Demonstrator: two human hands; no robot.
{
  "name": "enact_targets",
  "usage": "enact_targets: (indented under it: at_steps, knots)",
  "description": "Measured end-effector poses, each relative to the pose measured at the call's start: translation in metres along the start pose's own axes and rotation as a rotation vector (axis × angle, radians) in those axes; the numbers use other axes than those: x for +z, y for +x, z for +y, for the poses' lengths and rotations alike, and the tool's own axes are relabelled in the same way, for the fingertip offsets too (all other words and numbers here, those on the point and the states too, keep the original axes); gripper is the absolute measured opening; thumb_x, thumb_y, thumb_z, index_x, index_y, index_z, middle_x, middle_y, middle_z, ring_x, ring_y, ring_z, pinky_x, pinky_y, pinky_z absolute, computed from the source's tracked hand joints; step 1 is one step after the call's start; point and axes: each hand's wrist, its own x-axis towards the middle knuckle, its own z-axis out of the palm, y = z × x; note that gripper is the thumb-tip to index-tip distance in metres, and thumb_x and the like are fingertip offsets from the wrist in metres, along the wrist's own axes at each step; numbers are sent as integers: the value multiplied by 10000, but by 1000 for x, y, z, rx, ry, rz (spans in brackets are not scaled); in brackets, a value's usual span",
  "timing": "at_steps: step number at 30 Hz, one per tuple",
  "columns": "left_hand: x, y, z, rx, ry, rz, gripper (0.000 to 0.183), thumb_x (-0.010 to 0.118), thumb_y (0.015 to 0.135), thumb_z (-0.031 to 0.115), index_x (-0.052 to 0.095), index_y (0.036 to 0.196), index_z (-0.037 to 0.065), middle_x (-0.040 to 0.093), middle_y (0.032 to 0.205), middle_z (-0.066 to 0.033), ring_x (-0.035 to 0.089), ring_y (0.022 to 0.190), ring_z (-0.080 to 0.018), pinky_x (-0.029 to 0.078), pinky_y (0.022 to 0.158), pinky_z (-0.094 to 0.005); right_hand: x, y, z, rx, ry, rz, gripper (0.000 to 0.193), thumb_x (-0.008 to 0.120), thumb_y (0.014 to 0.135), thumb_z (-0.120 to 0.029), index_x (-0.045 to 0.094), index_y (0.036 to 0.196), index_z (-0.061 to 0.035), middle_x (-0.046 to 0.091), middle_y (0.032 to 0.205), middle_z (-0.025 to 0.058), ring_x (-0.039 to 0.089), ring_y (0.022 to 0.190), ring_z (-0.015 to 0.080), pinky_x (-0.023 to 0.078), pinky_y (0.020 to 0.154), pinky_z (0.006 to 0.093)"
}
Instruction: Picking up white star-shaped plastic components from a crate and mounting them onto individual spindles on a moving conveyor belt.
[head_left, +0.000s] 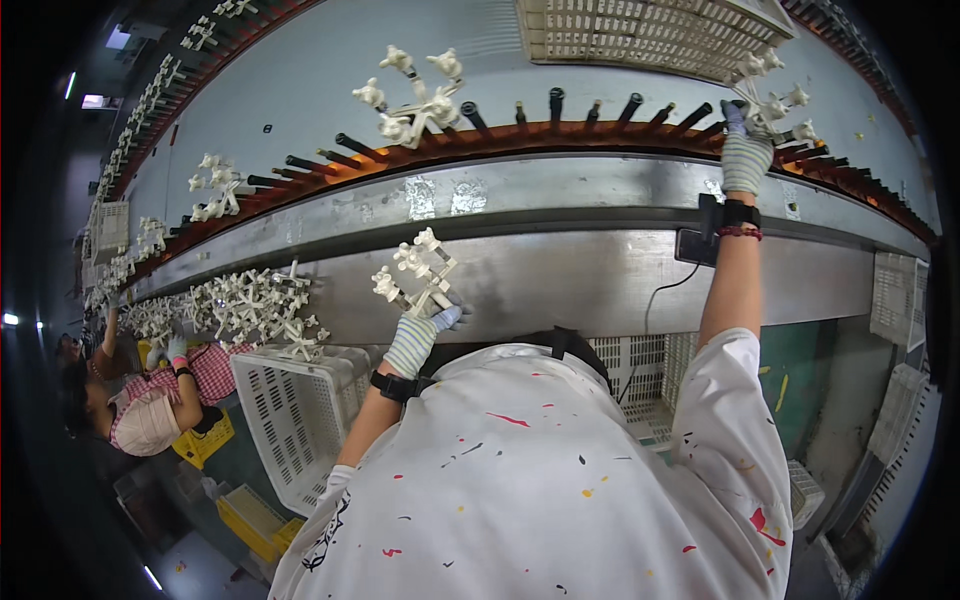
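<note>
White branched piece [412, 264] sits in your left hand [413, 342], grip closed around its lower end above the steel table [590, 285]; your gloved right hand [747, 160] meets a second branched piece [772, 110] along the spindle-lined conveyor [540, 137], its grip's closure impossible to tell.

Matt plstc-look pcs [412, 260], smooth mtl bench [560, 280]

A factory workshop: a line of dark pegs [556, 105] curves across the upper frame, several bearing white branched pieces [438, 108]. A long metal counter [570, 285] crosses the middle, with more such pieces heaped at left. Slotted plastic crates [275, 410] stand below; another worker [150, 410] appears at lower left.
</note>
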Motion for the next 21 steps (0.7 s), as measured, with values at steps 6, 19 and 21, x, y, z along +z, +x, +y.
enact_targets:
  at_steps: [6,19,21]
  knots:
    - [-17,6,-9,4,-16,-12,127,537,831,27,527,958,25,624,911,-131,618,813,-203,514,677,-287,40,-36,4,-73,-320,-50,312,628,783,-303,622,906,-16,641,854,151,595,825,303,434,740,359]
    - [24,49,8,156,187,-10,139,564,832,95,530,949,28,622,852,-100,586,689,-124,492,602,-240,30,-225,-48,321,260,-1320,391,544,810,-336,582,1066,-42,621,965,154,608,822,260,471,753,333]
    - [48,64,18,108,352,-108,144,570,798,64,543,936,30,629,803,-103,601,678,-148,495,601,-276,29,-246,-67,170,433,-1450,450,574,824,-319,515,1162,-27,580,1079,131,525,1024,205,403,880,304]
